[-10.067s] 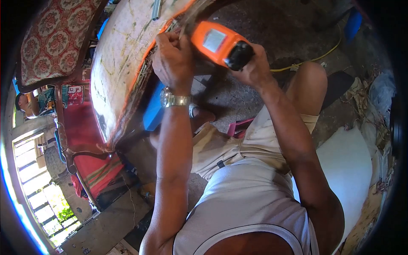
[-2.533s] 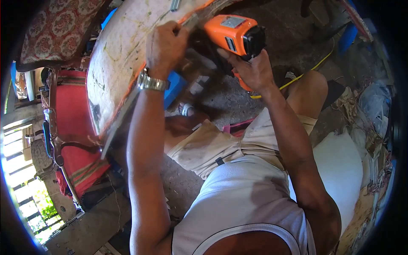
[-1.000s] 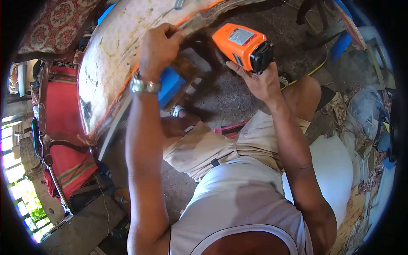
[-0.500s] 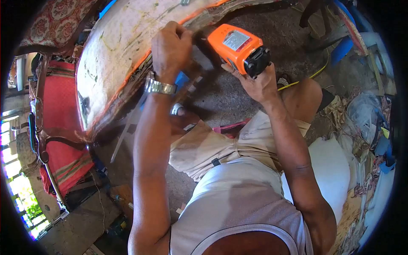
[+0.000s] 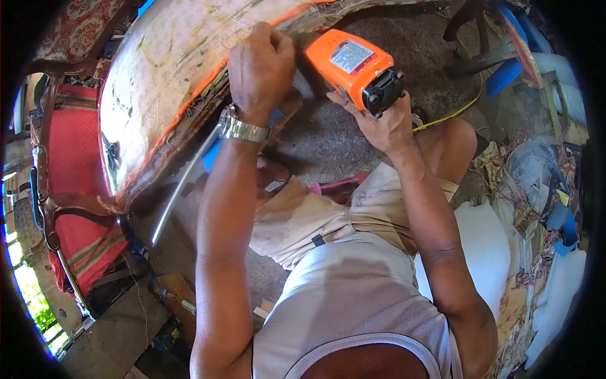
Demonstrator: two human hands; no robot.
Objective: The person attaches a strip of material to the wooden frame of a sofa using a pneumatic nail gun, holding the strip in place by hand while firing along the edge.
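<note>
My right hand (image 5: 390,126) is wrapped round the lower part of an orange staple gun (image 5: 328,47), which has a white label and a black end cap. Its nose points toward the edge of a large curved cream panel (image 5: 170,69) with an orange rim. My left hand (image 5: 260,72) is closed at that rim, just left of the gun, fingers curled inward. Whatever it pinches is hidden. A thin whitish strip (image 5: 183,186) hangs down from near the left wrist, which wears a metal watch (image 5: 245,129). The rim under my fingers is covered.
On the left stands a carved wooden chair frame with red fabric (image 5: 79,158). A yellow cord (image 5: 454,114) crosses the floor beside my knee. To the right are wooden legs (image 5: 483,63), a clear plastic bag (image 5: 533,167) and a white sheet (image 5: 467,246).
My left hand has shifted slightly up and right along the rim. The whitish strip has swung a little lower and left. The staple gun has barely moved.
</note>
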